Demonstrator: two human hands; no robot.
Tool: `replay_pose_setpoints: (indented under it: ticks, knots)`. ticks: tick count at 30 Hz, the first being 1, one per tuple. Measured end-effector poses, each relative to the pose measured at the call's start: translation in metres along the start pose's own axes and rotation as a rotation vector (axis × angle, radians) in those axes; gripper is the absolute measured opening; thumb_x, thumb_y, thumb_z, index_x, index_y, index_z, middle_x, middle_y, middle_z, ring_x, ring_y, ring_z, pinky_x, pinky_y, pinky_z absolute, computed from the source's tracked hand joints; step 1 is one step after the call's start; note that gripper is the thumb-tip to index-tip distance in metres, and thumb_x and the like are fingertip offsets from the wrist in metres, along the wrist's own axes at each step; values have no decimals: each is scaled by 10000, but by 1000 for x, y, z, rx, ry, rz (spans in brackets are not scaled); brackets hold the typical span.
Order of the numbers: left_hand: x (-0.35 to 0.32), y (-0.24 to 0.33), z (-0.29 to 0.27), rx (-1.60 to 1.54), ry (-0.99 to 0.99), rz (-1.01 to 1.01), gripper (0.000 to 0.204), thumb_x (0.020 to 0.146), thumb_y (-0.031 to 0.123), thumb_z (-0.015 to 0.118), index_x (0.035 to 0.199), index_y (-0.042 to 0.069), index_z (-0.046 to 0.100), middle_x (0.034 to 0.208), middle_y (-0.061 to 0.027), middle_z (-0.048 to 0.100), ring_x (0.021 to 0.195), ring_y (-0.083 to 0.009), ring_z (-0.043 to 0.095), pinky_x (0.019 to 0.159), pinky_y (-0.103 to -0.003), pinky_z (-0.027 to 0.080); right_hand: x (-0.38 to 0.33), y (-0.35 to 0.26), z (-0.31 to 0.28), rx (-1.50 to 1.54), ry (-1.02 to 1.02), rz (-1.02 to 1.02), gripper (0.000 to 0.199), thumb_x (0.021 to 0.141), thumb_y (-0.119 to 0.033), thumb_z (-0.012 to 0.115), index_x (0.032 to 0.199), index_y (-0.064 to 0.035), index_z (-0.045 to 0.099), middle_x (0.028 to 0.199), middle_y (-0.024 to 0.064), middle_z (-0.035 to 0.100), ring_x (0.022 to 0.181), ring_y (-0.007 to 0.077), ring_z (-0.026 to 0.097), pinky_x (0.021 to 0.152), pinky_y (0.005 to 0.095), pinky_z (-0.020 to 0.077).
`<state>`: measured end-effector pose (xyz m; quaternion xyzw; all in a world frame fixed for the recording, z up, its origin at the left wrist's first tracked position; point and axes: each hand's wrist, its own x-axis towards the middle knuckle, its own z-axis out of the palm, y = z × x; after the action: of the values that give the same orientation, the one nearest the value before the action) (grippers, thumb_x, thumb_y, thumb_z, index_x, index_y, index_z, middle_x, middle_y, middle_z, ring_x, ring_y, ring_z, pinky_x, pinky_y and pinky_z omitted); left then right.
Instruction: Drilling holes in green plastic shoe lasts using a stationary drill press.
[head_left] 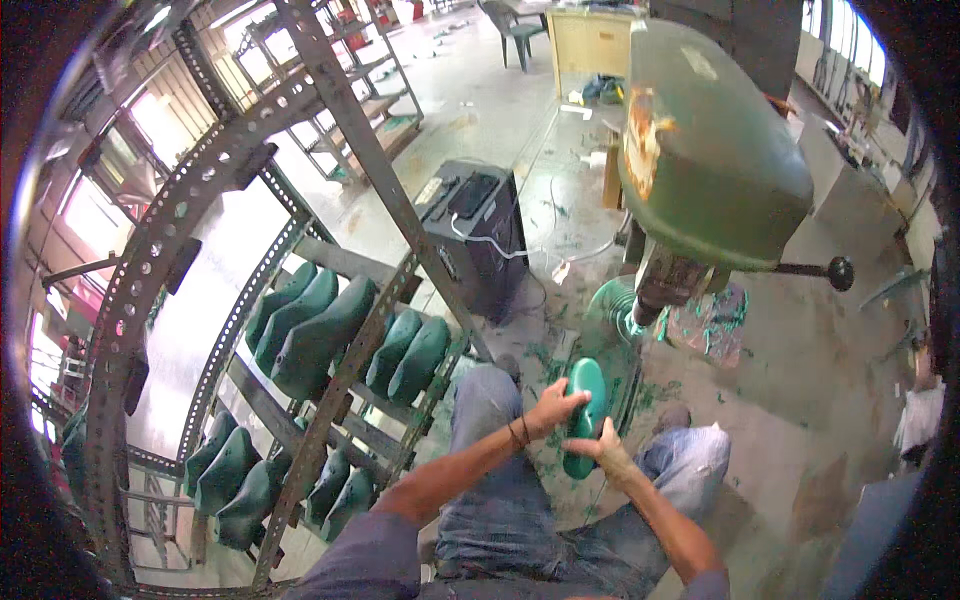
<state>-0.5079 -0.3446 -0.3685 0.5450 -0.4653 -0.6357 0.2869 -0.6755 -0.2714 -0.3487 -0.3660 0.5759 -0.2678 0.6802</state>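
Workshop floor (500, 130) below a green drill press (710, 150); one perforated metal rack (300, 330) carries about a dozen green moulded forms (320, 335). Your left hand (553, 408) and right hand (607, 452) both close on one green form (586, 395), held beneath the drill press.

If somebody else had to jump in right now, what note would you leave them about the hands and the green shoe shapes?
Left hand: gripping the upper part of one green shoe form.
Right hand: gripping its lower part from the other side.
The form is held upright under the green drill press, close to its round table.
Done: cannot tell whether this form is drilled.
Left: many more green forms sit on the metal rack to the left.
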Motion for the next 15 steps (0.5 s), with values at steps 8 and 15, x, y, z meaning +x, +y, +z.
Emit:
replay_pose_setpoints:
  ticks: [8,15]
  knots:
    - [0,-11,-2,-238,61,-112,338,904,371,642,1065,78,586,878,-14,564,793,-111,546,620,-286,459,42,43,10,157,44,-58,561,665,-155,806,1115,-25,497,979,67,596,848,171,603,721,327,504]
    - [-18,8,4,-399,-96,-103,510,862,311,690,1290,112,495,977,27,549,721,-72,493,579,-228,414,12,22,11,-128,246,-214,549,716,-221,822,1111,-4,509,986,68,614,880,178,628,745,332,512]
